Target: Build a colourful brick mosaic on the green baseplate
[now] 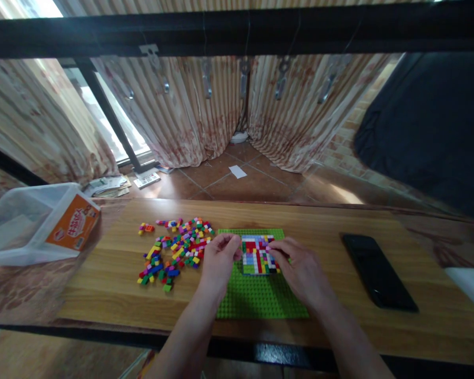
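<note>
Working with both hands over a green baseplate [260,300], lower center of frame, lying flat on the wooden table [110,297]. Having the multicolored brick panel [249,261] on the upper middle part of that plate, between both hands.

Pinching a small pink brick [268,249] in right hand [302,266], thumb and forefinger together on it at the panel's right side. Not telling from this view whether said brick is seated or loose.

Holding left hand [218,258] just beside the panel's left edge, fingers curled, thumb and forefinger close together. Not managing to tell if anything is between those fingertips.

Seeing loose bricks [181,245] spread left of center, mixed colors, mostly small, some longer, near left hand and left of the plate. Seeing a black phone [379,271] lying at a tilt on the table, right of frame, well apart from right hand.

Also spotting a clear plastic box [27,247] with orange label [73,226] at left edge, patterned curtains [197,110] across upper frame, white paper [237,171] on tiled floor [270,179] above center, dark cloth [426,126] upper right.
</note>
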`<state>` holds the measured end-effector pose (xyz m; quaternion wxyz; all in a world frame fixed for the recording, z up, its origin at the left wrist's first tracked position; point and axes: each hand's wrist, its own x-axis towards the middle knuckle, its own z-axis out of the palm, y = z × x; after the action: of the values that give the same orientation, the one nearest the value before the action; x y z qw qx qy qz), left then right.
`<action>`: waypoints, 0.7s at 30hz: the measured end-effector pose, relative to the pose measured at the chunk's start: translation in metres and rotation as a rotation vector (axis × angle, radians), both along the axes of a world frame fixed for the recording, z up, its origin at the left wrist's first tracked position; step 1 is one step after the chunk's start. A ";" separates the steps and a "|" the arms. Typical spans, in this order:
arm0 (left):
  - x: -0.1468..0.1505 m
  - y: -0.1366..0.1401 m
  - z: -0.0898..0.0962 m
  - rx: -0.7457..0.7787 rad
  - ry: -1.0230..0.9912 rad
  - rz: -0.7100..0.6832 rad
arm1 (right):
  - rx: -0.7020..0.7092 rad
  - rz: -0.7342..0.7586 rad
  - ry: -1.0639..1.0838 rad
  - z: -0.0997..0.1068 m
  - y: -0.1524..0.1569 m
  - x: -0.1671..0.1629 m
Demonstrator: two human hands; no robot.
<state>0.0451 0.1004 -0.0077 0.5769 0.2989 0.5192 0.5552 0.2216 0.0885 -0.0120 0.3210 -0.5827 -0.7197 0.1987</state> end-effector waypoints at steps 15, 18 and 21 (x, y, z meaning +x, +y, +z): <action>0.000 0.001 0.000 -0.007 -0.005 -0.009 | 0.045 0.026 -0.122 0.000 0.005 -0.014; 0.000 0.001 -0.001 -0.002 -0.014 -0.003 | 0.061 0.005 -0.083 -0.002 0.005 -0.014; 0.000 0.000 0.000 0.014 -0.021 -0.004 | 0.066 -0.026 -0.037 -0.003 0.004 -0.015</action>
<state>0.0453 0.1003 -0.0082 0.5811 0.2982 0.5086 0.5610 0.2069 0.0927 -0.0152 0.3290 -0.5846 -0.7242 0.1599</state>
